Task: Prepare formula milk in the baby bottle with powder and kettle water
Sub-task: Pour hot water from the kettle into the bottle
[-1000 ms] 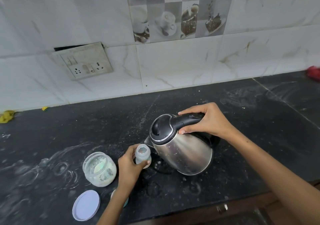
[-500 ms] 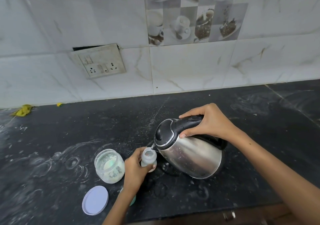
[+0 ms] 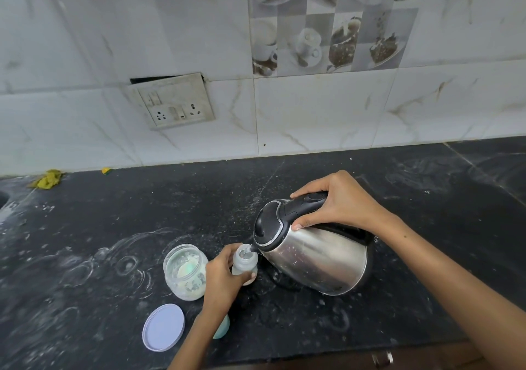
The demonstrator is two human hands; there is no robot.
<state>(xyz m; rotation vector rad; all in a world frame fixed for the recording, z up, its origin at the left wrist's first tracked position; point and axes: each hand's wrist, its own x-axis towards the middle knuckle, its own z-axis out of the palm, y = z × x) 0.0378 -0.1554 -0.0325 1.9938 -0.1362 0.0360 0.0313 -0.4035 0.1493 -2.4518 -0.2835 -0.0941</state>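
head view: only one camera, looking down at a black tabletop (image 3: 119,216) dusted with white powder smears
right hand (image 3: 341,201): fingers curled round the black handle of the kettle (image 3: 316,258), thumb on the near side under the handle
kettle: steel body, black lid shut, tilted toward the left with spout down; base lifted off the tabletop, dark shadow under it
spout: right at the mouth of the baby bottle (image 3: 244,264), touching or just above the rim, cannot tell which
water stream: too small to tell; something clear shows in the bottle neck
left hand (image 3: 223,277): fingers wrapped round the baby bottle from the left, thumb on the near side low down
baby bottle: small, translucent, upright, open top; sits low by the tabletop, cannot tell whether it rests on it; between powder jar and kettle
powder jar (image 3: 185,271): clear, open, white powder inside; just left of the left hand, on the tabletop
jar lid (image 3: 163,327): pale lilac disc, flat on the tabletop, near edge, below the jar
teal cap (image 3: 222,330): mostly hidden behind the left forearm, just right of the jar lid
wall: marble-look tiles, switch-socket plate (image 3: 173,102) hanging loose above the tabletop
yellow scrap (image 3: 47,179): back left corner, against the wall
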